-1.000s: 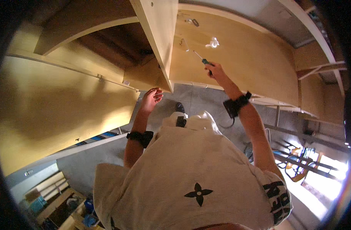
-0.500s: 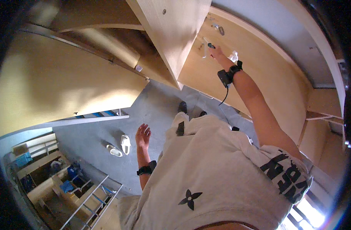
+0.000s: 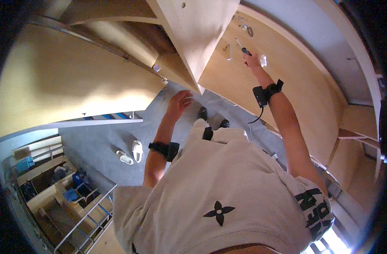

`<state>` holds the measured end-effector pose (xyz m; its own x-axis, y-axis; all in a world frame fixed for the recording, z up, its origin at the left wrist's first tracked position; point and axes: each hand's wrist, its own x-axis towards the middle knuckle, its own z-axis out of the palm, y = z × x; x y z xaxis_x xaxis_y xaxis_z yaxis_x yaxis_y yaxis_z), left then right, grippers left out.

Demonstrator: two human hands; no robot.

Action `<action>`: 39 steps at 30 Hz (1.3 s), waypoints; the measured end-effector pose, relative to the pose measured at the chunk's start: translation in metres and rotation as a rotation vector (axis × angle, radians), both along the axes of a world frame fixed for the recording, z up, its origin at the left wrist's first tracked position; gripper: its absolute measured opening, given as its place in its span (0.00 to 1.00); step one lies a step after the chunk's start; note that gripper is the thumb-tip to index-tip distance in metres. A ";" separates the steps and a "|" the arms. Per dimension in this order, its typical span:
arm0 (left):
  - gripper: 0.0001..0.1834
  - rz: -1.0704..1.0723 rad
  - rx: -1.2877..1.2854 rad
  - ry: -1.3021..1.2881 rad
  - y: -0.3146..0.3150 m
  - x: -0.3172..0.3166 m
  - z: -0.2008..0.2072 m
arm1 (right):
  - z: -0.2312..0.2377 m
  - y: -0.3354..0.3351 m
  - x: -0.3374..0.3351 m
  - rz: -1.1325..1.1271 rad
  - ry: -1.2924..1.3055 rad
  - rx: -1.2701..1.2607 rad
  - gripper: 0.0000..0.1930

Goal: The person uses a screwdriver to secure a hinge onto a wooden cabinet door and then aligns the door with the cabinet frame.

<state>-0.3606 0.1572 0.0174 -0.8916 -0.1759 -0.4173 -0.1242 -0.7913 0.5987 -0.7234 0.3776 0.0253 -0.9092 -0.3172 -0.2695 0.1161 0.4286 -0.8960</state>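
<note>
Gripping a screwdriver (image 3: 245,51), the right hand (image 3: 253,61) has curled fingers (image 3: 247,63).

Grey floor (image 3: 102,142), smooth. Big yellowish wood panel (image 3: 75,80) at left, brightly lit, shadow patches across it. Upright pale wood board (image 3: 195,31) top centre, dark recess (image 3: 145,36) beside it. Grey surface (image 3: 295,31) upper right. Lower left: wooden compartments (image 3: 49,194), metal rails (image 3: 85,218) alongside. Strong white glare (image 3: 337,242) lower right, source unclear.
</note>
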 end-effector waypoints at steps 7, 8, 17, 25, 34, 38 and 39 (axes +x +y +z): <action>0.16 -0.255 -0.045 -0.030 0.014 -0.070 0.011 | -0.023 0.045 0.014 -0.143 0.047 0.171 0.16; 0.16 -0.268 -0.041 -0.032 0.014 -0.069 0.010 | -0.025 0.045 0.016 -0.116 0.048 0.113 0.16; 0.13 -0.127 -0.009 -0.126 0.002 -0.027 -0.008 | -0.024 0.011 0.026 0.001 0.072 0.091 0.15; 0.14 -0.166 -0.010 -0.116 -0.002 -0.037 -0.006 | -0.026 0.019 0.028 0.006 0.081 0.137 0.18; 0.13 -0.230 0.159 -0.077 0.008 -0.071 -0.016 | -0.022 0.039 0.044 -0.049 0.076 0.048 0.16; 0.13 -0.286 0.303 -0.017 0.034 -0.098 -0.022 | 0.003 0.065 0.070 0.012 0.103 0.001 0.18; 0.13 -0.288 0.317 -0.026 0.043 -0.110 -0.022 | 0.011 0.074 0.079 0.014 0.089 0.026 0.18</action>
<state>-0.4702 0.2005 -0.0046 -0.8741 0.2191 -0.4335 -0.3784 -0.8668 0.3248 -0.6446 0.4519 0.0361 -0.9253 -0.3244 -0.1962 0.0302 0.4527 -0.8912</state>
